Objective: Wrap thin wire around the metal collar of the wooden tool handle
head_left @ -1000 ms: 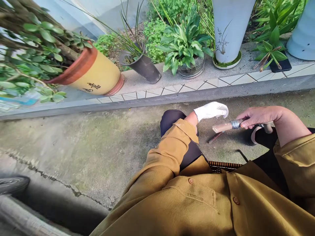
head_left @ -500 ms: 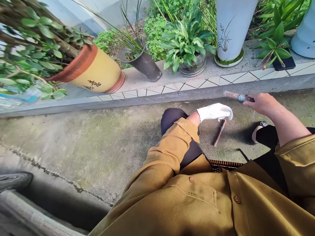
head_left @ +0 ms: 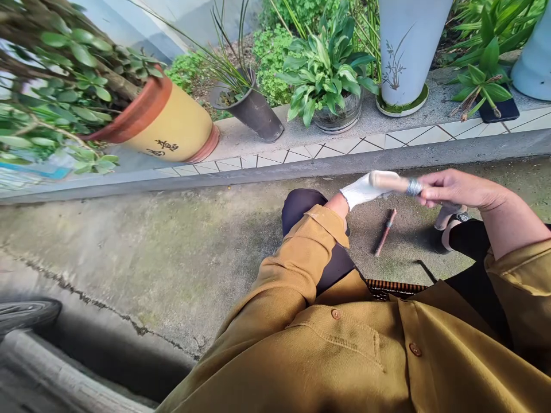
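My right hand (head_left: 447, 188), bare, is closed around one end of a short wooden stick (head_left: 387, 181) with silvery wire (head_left: 414, 187) wound round it near the fingers. The stick's pale, blurred end points left and crosses in front of my left hand (head_left: 359, 190), which wears a white knitted glove. Most of the gloved fingers are hidden behind the stick, and I cannot tell whether they touch it. On the concrete below lies a thin reddish-brown stick (head_left: 384, 233), also bound with wire near its middle.
Along a tiled ledge (head_left: 344, 144) stand a yellow pot (head_left: 172, 123), a dark pot (head_left: 260, 117), a leafy plant in a glass bowl (head_left: 340, 117) and a tall white pot (head_left: 408, 51). A dark phone (head_left: 499, 109) lies there too. A thin black rod (head_left: 426, 271) shows beside my leg.
My right hand has brought the wire-bound stick left and slightly down, so it now overlaps the gloved hand. My left hand has shifted slightly left and up.
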The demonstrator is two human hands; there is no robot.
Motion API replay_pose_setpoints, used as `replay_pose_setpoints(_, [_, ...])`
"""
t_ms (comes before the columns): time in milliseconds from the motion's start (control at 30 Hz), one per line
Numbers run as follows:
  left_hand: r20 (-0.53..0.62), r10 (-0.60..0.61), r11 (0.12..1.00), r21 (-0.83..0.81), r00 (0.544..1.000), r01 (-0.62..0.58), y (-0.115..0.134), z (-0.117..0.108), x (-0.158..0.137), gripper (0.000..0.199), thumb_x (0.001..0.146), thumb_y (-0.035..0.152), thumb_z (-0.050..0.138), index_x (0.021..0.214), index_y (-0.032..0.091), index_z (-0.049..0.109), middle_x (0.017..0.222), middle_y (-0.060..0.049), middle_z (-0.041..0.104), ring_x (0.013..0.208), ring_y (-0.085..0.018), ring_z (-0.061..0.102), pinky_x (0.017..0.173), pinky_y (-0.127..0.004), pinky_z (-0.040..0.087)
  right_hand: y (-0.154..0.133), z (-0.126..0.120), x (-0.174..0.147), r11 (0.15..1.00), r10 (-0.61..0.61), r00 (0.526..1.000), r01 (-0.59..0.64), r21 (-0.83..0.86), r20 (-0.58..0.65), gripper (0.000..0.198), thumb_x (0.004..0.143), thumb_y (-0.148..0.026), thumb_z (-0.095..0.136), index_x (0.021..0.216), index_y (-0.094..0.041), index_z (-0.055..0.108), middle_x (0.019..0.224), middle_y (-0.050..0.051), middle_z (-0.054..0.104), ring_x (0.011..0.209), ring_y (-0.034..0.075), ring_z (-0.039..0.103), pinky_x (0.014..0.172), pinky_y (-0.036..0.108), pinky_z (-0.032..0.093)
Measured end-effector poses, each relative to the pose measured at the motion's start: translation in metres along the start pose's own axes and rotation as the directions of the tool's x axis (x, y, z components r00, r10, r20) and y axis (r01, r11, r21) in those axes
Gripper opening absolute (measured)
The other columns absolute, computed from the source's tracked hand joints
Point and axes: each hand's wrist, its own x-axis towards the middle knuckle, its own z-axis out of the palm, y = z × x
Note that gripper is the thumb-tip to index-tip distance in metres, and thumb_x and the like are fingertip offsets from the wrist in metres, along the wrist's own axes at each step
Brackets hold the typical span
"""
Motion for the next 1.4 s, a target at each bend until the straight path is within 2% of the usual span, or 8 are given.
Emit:
replay_pose_setpoints(133, [0.052, 0.031, 0.999, -0.011, 0.998, -0.031, 0.002, 0.003, -0.003, 0.021, 0.092, 0.029, 0.059, 0.082, 0.013, 0.068, 0.067, -0.001, 0.059, 0.058, -0.009, 0.047, 0.056, -0.022, 0.038, 0.002, -0.008, 0.005, 0.985, -0.025, 0.848, 0.11, 0.13, -0.529, 0.044, 0.086, -0.061, 0.072, 0.084, -0.018, 0.064, 0.079, 0.004, 0.063, 0.068, 0.012, 0.051, 0.062, 0.025, 0.041])
replay_pose_setpoints(267, [0.14, -0.045, 0.997, 0.064, 0.989, 0.037, 0.014, 0.012, -0.012, 0.019, 0.088, 0.026, 0.063, 0.074, 0.016, 0.07, 0.067, -0.003, 0.061, 0.057, -0.01, 0.047, 0.055, -0.023, 0.04, 0.016, -0.016, 0.019, 0.952, 0.099, 0.674, -0.279, -0.128, -0.733, 0.024, 0.093, -0.042, 0.066, 0.091, -0.018, 0.067, 0.081, 0.008, 0.07, 0.072, 0.017, 0.058, 0.071, 0.031, 0.043])
replay_pose_setpoints(433, [0.16, -0.06, 0.994, 0.095, 0.985, 0.045, 0.019, 0.009, -0.013, 0.016, 0.083, 0.024, 0.066, 0.071, 0.016, 0.071, 0.069, -0.003, 0.064, 0.061, -0.011, 0.049, 0.057, -0.023, 0.042, 0.026, -0.014, 0.021, 0.646, 0.182, 0.797, -0.538, -0.542, -0.575, 0.025, 0.091, -0.041, 0.065, 0.095, -0.018, 0.074, 0.087, 0.015, 0.073, 0.074, 0.024, 0.058, 0.067, 0.036, 0.036])
replay_pose_setpoints(667, [0.09, -0.095, 0.995, 0.005, 0.991, 0.095, 0.013, 0.003, -0.009, 0.013, 0.081, 0.021, 0.069, 0.07, 0.014, 0.067, 0.074, -0.005, 0.066, 0.063, -0.011, 0.053, 0.061, -0.024, 0.043, 0.012, 0.0, 0.004, 0.982, 0.172, 0.929, -0.136, -0.129, 0.327, 0.034, 0.081, -0.053, 0.075, 0.083, -0.019, 0.074, 0.069, 0.002, 0.062, 0.066, 0.016, 0.053, 0.062, 0.03, 0.039])
replay_pose_setpoints(933, [0.015, -0.033, 0.998, -0.061, 0.999, 0.033, 0.01, 0.012, -0.01, 0.02, 0.091, 0.027, 0.065, 0.075, 0.015, 0.068, 0.076, -0.003, 0.065, 0.058, -0.008, 0.049, 0.056, -0.022, 0.041, 0.002, -0.009, 0.006, 0.987, 0.008, 0.88, 0.068, 0.143, -0.474, 0.045, 0.084, -0.063, 0.07, 0.081, -0.019, 0.062, 0.079, 0.004, 0.06, 0.068, 0.013, 0.05, 0.064, 0.028, 0.041])
replay_pose_setpoints(1067, [0.101, -0.009, 0.997, 0.078, 0.995, 0.001, 0.015, 0.015, -0.015, 0.02, 0.087, 0.021, 0.064, 0.067, 0.019, 0.068, 0.062, 0.0, 0.059, 0.057, -0.011, 0.047, 0.056, -0.023, 0.042, 0.019, -0.01, 0.024, 0.875, 0.118, 0.804, -0.362, -0.323, -0.582, 0.029, 0.088, -0.049, 0.065, 0.082, -0.021, 0.064, 0.077, 0.007, 0.065, 0.07, 0.019, 0.053, 0.07, 0.034, 0.04])
replay_pose_setpoints(1167, [0.133, 0.0, 0.988, 0.151, 0.991, -0.02, 0.017, 0.014, -0.018, 0.02, 0.08, 0.016, 0.066, 0.061, 0.019, 0.067, 0.058, 0.0, 0.056, 0.058, -0.013, 0.05, 0.057, -0.024, 0.043, 0.027, -0.006, 0.027, 0.696, 0.244, 0.895, -0.43, -0.575, -0.374, 0.023, 0.086, -0.043, 0.063, 0.083, -0.021, 0.067, 0.074, 0.008, 0.067, 0.071, 0.023, 0.057, 0.067, 0.036, 0.038])
replay_pose_setpoints(1400, [0.109, -0.061, 0.998, 0.018, 0.992, 0.059, 0.011, 0.019, -0.015, 0.006, 0.075, 0.019, 0.074, 0.07, 0.016, 0.071, 0.064, -0.002, 0.063, 0.058, -0.012, 0.055, 0.057, -0.024, 0.044, 0.018, 0.006, 0.013, 0.957, 0.258, 0.879, -0.174, -0.234, 0.402, 0.041, 0.081, -0.059, 0.071, 0.09, -0.019, 0.071, 0.073, 0.002, 0.062, 0.069, 0.017, 0.055, 0.064, 0.03, 0.041])
